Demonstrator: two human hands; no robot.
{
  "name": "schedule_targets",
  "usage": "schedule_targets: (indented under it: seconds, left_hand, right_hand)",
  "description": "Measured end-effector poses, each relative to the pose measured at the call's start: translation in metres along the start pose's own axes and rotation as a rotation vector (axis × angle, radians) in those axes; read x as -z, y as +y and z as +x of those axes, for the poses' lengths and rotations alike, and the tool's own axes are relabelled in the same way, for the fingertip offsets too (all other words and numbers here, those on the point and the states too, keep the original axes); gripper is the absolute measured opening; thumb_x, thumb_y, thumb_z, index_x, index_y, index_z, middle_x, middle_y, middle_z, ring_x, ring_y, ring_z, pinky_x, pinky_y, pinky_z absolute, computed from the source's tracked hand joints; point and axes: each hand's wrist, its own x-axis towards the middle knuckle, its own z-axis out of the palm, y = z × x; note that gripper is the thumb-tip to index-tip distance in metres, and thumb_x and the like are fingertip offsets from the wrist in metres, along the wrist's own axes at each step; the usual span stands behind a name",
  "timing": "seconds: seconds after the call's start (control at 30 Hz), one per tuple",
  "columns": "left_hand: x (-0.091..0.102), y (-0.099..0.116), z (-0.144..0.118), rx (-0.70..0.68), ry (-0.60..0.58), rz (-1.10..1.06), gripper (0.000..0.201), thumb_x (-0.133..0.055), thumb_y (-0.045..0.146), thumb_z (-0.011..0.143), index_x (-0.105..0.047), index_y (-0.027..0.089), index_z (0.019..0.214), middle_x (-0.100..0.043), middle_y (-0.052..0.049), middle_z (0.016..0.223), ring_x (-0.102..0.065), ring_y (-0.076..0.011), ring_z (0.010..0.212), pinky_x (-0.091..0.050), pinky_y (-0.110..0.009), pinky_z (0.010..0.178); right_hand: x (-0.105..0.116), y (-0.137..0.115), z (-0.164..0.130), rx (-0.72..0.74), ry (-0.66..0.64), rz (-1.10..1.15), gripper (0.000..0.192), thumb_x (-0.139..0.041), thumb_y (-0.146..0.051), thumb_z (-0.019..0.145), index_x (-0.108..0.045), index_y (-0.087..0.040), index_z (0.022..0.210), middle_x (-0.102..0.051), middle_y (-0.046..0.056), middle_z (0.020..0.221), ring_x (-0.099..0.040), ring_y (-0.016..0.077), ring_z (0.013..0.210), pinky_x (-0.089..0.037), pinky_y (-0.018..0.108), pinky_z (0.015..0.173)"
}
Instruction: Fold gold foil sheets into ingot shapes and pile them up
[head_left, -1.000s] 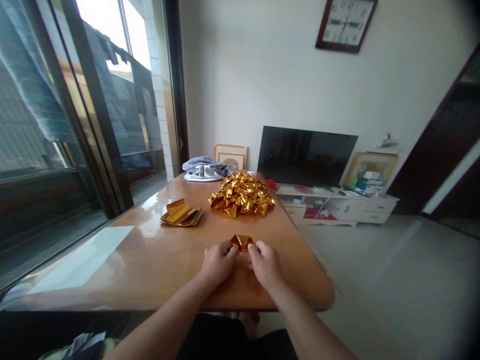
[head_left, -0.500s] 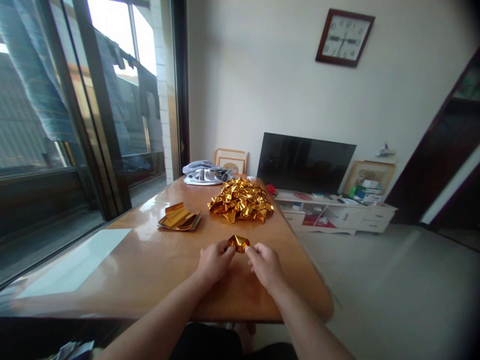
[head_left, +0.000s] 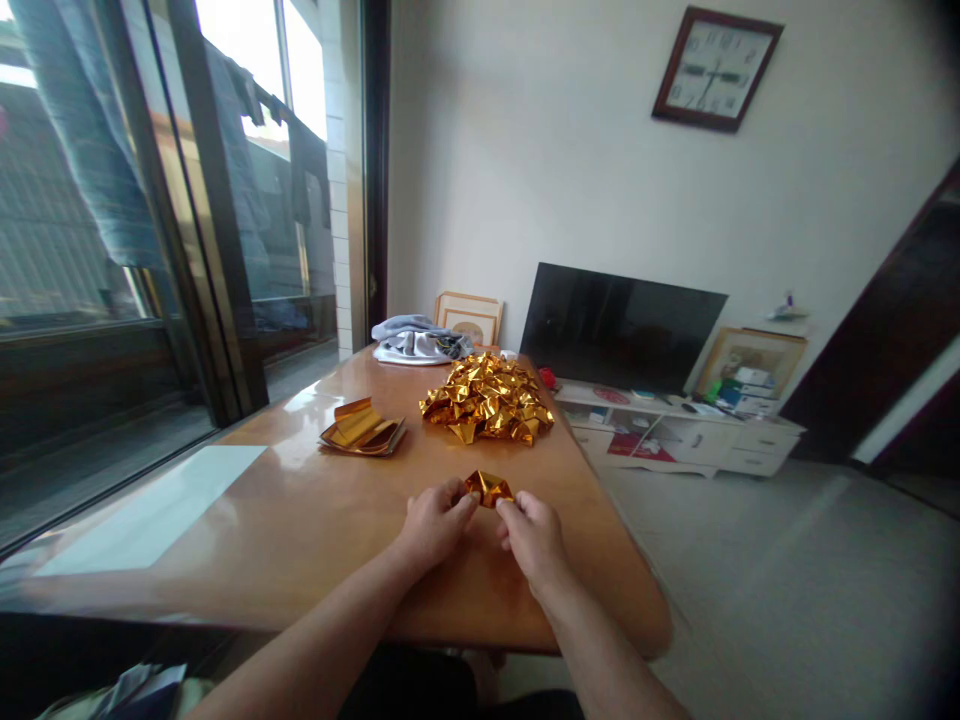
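Between my two hands, low over the near part of the wooden table [head_left: 300,545], is a folded gold foil paper piece [head_left: 489,487]. My left hand [head_left: 437,517] pinches its left end between thumb and fingers. At the right end, my right hand [head_left: 531,525] grips it the same way. Beyond them lies a heap of shiny folded gold foil pieces [head_left: 489,400]. To the left of the heap rests a stack of gold paper sheets [head_left: 364,430], with its top sheets curled up.
A pale sheet [head_left: 161,510] lies along the table's left side. Folded cloth [head_left: 420,340] sits at the far end. A television [head_left: 622,325] stands on a white cabinet [head_left: 712,430] beyond the table's right edge. Sliding glass doors [head_left: 225,250] are on the left.
Both hands still hold the foil piece, which now looks a little wider and tilted down to the right. The whole view has shifted slightly.
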Motion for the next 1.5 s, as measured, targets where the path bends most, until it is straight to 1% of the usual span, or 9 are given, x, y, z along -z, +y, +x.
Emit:
schedule_targets:
  seconds: [0.13,0.27,0.43,0.6,0.73,0.97,1.2,1.37,1.5]
  left_hand:
    - [0.002,0.006,0.001,-0.122,-0.046,-0.342,0.049,-0.072,0.036,0.079,-0.058,0.019,0.123,-0.063,-0.008,0.114,-0.054,-0.0112,0.071,-0.043,-0.024,0.065]
    - [0.011,0.010,0.008,-0.148,-0.254,-0.557,0.077,-0.075,0.027,0.077,-0.039,0.025,0.145,-0.059,-0.008,0.117,-0.052,-0.0086,0.070,-0.040,-0.022,0.060]
    - [0.015,0.004,0.023,-0.215,-0.377,-0.640,0.083,-0.078,0.024,0.077,-0.034,0.028,0.148,-0.061,-0.002,0.098,-0.053,-0.0080,0.067,-0.039,-0.021,0.059]
    - [0.009,0.003,0.031,-0.318,-0.443,-0.779,0.064,-0.077,0.023,0.080,-0.044,0.026,0.135,-0.062,-0.005,0.105,-0.063,-0.0174,0.094,-0.047,-0.031,0.082]
    - [0.006,0.001,0.032,-0.329,-0.437,-0.798,0.056,-0.076,0.022,0.082,-0.046,0.024,0.129,-0.062,-0.007,0.112,-0.063,-0.0209,0.103,-0.047,-0.036,0.091]
    - [0.007,-0.004,0.031,-0.338,-0.425,-0.757,0.036,-0.075,0.023,0.084,-0.053,0.019,0.113,-0.064,-0.007,0.105,-0.063,-0.0208,0.098,-0.048,-0.035,0.088]
    - [0.008,-0.008,0.035,-0.341,-0.381,-0.802,0.035,-0.074,0.024,0.084,-0.053,0.020,0.113,-0.065,-0.007,0.106,-0.063,-0.0208,0.100,-0.047,-0.036,0.091]
    - [0.008,-0.015,0.040,-0.299,-0.300,-0.807,0.045,-0.076,0.027,0.082,-0.052,0.022,0.121,-0.065,-0.008,0.109,-0.063,-0.0207,0.101,-0.048,-0.035,0.090]
    - [0.012,-0.016,0.041,-0.198,-0.145,-0.662,0.060,-0.078,0.030,0.079,-0.049,0.021,0.131,-0.066,-0.007,0.103,-0.063,-0.0164,0.084,-0.049,-0.029,0.075]
  right_hand:
    - [0.004,-0.016,0.004,-0.147,-0.027,0.203,0.025,-0.060,-0.042,0.078,-0.060,-0.017,0.076,-0.058,-0.001,0.052,-0.046,0.0094,0.040,-0.031,0.020,0.040]
    - [0.010,-0.033,0.008,-0.204,-0.111,0.270,0.021,-0.061,-0.037,0.076,-0.060,-0.016,0.077,-0.058,-0.001,0.052,-0.042,0.0072,0.039,-0.027,0.019,0.039]
    - [0.014,-0.047,0.011,-0.226,-0.172,0.177,0.016,-0.058,-0.032,0.075,-0.058,-0.017,0.073,-0.058,-0.001,0.050,-0.041,0.0063,0.037,-0.025,0.019,0.039]
    - [0.015,-0.049,0.016,-0.217,-0.209,0.103,0.014,-0.055,-0.030,0.074,-0.058,-0.017,0.071,-0.058,-0.001,0.049,-0.041,0.0069,0.036,-0.025,0.019,0.039]
    - [0.016,-0.049,0.019,-0.213,-0.218,0.068,0.014,-0.053,-0.030,0.075,-0.057,-0.017,0.070,-0.057,-0.001,0.046,-0.041,0.0074,0.035,-0.026,0.020,0.038]
    - [0.016,-0.047,0.025,-0.229,-0.260,0.019,0.014,-0.054,-0.031,0.076,-0.056,-0.018,0.071,-0.057,-0.002,0.047,-0.042,0.0080,0.036,-0.027,0.020,0.039]
    - [0.012,-0.050,0.034,-0.190,-0.316,-0.061,0.019,-0.053,-0.034,0.079,-0.056,-0.018,0.069,-0.055,-0.002,0.046,-0.043,0.0089,0.037,-0.029,0.021,0.041]
    - [0.004,-0.048,0.053,-0.093,-0.307,-0.152,0.018,-0.051,-0.034,0.080,-0.052,-0.021,0.068,-0.050,-0.005,0.046,-0.041,0.0101,0.040,-0.027,0.022,0.043]
    - [-0.003,-0.045,0.070,0.166,-0.187,-0.380,0.023,-0.052,-0.032,0.080,-0.045,-0.021,0.061,-0.050,-0.004,0.051,-0.044,0.0115,0.049,-0.024,0.024,0.048]
